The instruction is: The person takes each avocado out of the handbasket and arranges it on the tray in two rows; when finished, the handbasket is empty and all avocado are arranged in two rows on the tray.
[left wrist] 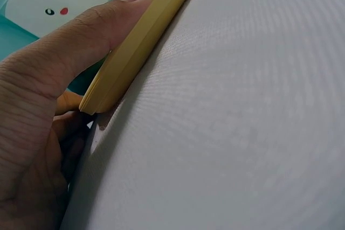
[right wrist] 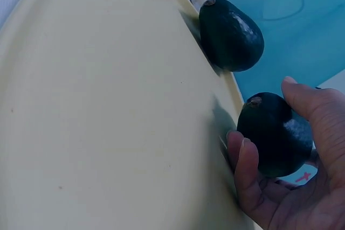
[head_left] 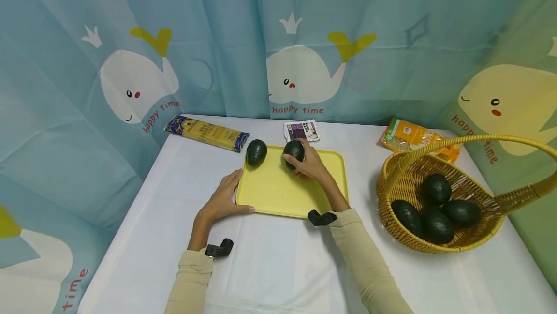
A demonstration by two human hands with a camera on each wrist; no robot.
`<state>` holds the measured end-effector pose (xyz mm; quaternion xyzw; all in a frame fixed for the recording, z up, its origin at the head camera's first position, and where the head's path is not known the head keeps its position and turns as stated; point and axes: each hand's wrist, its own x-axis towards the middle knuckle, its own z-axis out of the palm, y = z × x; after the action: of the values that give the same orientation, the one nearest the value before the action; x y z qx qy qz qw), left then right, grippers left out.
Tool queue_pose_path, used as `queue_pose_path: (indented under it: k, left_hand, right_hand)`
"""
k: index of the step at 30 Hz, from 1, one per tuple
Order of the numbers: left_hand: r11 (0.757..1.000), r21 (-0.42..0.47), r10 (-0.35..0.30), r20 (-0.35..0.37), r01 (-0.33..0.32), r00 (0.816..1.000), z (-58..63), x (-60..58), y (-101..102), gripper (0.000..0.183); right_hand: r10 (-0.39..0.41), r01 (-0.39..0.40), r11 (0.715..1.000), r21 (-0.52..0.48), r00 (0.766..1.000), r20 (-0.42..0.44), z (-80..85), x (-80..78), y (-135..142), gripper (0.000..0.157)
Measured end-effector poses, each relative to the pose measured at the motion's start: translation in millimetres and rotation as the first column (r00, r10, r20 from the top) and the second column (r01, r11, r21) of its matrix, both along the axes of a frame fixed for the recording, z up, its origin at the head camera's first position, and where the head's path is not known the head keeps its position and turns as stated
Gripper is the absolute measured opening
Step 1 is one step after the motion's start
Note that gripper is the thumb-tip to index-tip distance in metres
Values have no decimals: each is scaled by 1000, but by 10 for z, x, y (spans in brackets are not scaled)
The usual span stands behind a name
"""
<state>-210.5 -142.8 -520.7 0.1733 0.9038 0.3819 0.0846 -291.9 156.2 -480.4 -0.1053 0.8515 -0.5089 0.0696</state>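
Observation:
My right hand [head_left: 311, 163] holds a dark green avocado [head_left: 293, 151] over the far part of a yellow tray [head_left: 278, 190]. In the right wrist view, thumb and fingers are curled round that avocado [right wrist: 275, 136], its stem end showing. Another avocado [head_left: 256, 152] lies at the tray's far left corner. My left hand [head_left: 223, 201] rests against the near left corner, fingers along the left side and thumb along the front edge. Close up in the left wrist view, the straight thumb [left wrist: 91, 30] lies on the tray's rim [left wrist: 129, 60].
A wicker basket [head_left: 415, 242] with a tall handle stands at the right, holding several avocados [head_left: 436, 225]. Along the back lie a long yellow packet [head_left: 209, 132], a small white and purple packet [head_left: 301, 131] and an orange bag [head_left: 409, 135]. A printed curtain [head_left: 235, 38] hangs behind.

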Motion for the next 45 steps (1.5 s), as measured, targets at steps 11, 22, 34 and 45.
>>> queue_pose_path:
  k: [11, 22, 34, 45]
  left_hand:
    - [1000, 7, -7, -2, 7, 1000, -28, 16, 14, 125]
    - [1000, -1, -5, 9, 5, 1000, -33, 31, 11, 124]
    - [1000, -11, -12, 8, 12, 1000, -14, 21, 24, 124]
    - [1000, -20, 4, 4, -4, 1000, 24, 11, 13, 124]
  right_hand:
    - [-9, 9, 1000, 6, 1000, -3, -16, 20, 23, 82]
    - [-88, 96, 990, 105, 993, -79, -22, 37, 23, 70]
    - [-114, 123, 988, 95, 989, -94, -39, 44, -19, 71]
    - [-107, 122, 986, 114, 985, -133, 57, 24, 18, 70]
